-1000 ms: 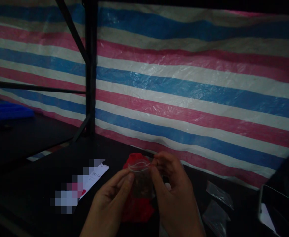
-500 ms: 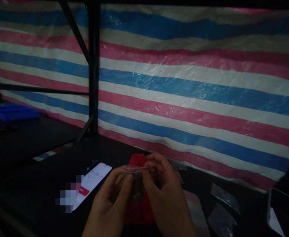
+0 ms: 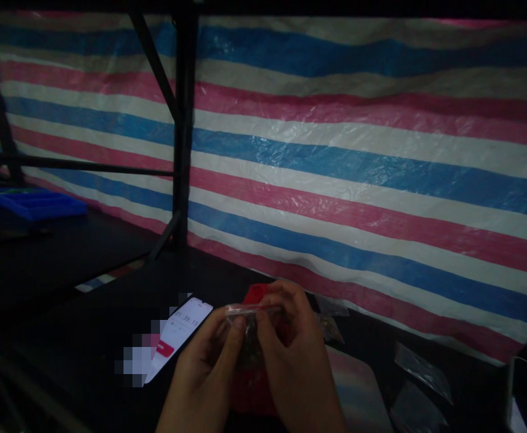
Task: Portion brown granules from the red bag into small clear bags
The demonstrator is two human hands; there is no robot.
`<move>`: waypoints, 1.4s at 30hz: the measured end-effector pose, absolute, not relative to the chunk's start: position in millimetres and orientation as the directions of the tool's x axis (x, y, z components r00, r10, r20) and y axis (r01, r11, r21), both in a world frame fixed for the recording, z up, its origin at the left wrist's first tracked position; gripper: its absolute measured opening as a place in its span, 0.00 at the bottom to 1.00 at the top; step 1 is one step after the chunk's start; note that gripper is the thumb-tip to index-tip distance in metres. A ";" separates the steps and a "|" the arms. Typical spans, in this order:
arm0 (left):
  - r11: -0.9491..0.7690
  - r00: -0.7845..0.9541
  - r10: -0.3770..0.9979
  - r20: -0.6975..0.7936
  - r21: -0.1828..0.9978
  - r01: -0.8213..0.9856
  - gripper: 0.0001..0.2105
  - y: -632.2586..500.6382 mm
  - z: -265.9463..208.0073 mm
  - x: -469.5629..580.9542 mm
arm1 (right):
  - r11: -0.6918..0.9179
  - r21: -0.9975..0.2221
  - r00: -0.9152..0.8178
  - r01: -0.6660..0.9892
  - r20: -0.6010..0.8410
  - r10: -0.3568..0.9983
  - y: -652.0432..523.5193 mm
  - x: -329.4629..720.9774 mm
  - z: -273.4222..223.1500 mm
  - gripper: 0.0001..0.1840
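Observation:
Between my two hands is a small clear zip bag (image 3: pixel 250 349) with something small and dark inside that I cannot make out. My left hand (image 3: pixel 211 367) pinches the left end of its top edge between thumb and fingers. My right hand (image 3: pixel 292 349) grips the right end of the same edge, thumb tip close to the other thumb. Directly behind and below the bag lies a red bag or cloth (image 3: pixel 254 394), partly covered by both hands.
A lit phone (image 3: pixel 179 337) showing a timer lies left of my hands. To the right are a shiny flat plate (image 3: pixel 357 385), clear bags (image 3: pixel 423 370) and a filled small bag (image 3: pixel 330 328). A blue tray (image 3: pixel 51 204) sits far left. A black post (image 3: pixel 184 132) stands before striped sheeting.
The view has swung slightly left, so everything sits further right. My thumbs have come a little closer together along the bag's top edge, which looks straighter now.

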State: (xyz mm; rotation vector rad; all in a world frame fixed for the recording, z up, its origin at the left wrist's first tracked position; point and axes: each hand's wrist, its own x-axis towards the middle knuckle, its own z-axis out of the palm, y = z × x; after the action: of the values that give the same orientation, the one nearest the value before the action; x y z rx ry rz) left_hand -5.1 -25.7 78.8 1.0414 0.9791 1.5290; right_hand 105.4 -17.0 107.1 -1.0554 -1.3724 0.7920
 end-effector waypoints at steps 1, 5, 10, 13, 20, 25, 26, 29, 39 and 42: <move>-0.179 -0.132 0.980 0.147 0.943 -0.281 0.17 -25.3 78.7 -5.7 | 0.353 -0.928 0.056 0.119 0.362 0.931 -17.3 105.9 107.2 0.16; -0.189 -0.135 0.978 0.157 0.943 -0.275 0.15 -23.2 77.4 -7.4 | 0.296 -0.951 0.004 0.092 0.297 0.955 -16.3 106.6 106.0 0.18; -0.164 -0.123 0.983 0.134 0.945 -0.282 0.15 -22.2 76.6 -9.2 | 0.276 -0.960 0.022 0.051 0.278 0.960 -12.3 104.3 101.4 0.19; -0.169 -0.129 0.982 0.138 0.948 -0.268 0.16 -21.7 76.8 -9.2 | 0.284 -0.957 0.024 0.056 0.286 0.958 -11.1 103.0 98.5 0.17; -0.151 -0.211 0.973 0.097 0.954 -0.259 0.17 -18.1 69.6 -9.1 | 0.287 -0.944 -0.017 0.162 0.288 0.957 -8.8 102.1 93.7 0.20; -0.151 -0.155 0.981 0.117 0.961 -0.230 0.16 -16.4 68.2 -8.8 | 0.302 -0.940 0.008 0.160 0.307 0.952 -6.4 104.2 92.7 0.15; -0.149 -0.137 0.983 0.120 0.963 -0.226 0.16 -16.1 69.3 -8.4 | 0.296 -0.945 0.003 0.141 0.299 0.954 -6.2 105.7 93.0 0.15; -0.133 -0.060 0.990 0.124 0.973 -0.189 0.19 -14.5 69.9 -7.4 | 0.281 -0.954 0.002 0.107 0.283 0.959 -5.4 114.4 94.9 0.19; -0.238 -0.226 0.900 0.374 0.853 0.465 0.21 -1.4 5.6 13.3 | 0.206 -0.936 0.505 0.286 0.330 0.798 18.1 176.7 83.5 0.18; -0.263 -0.176 0.852 0.493 0.694 0.670 0.21 0.9 -9.3 23.2 | 0.144 -0.938 0.544 0.315 0.303 0.782 18.0 202.9 76.6 0.19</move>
State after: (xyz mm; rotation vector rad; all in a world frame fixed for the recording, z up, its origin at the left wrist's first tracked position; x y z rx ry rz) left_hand 23.2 0.9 -9.3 1.8820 1.7772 1.4178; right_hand 202.9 18.0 76.6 -1.4419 -1.0092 0.4360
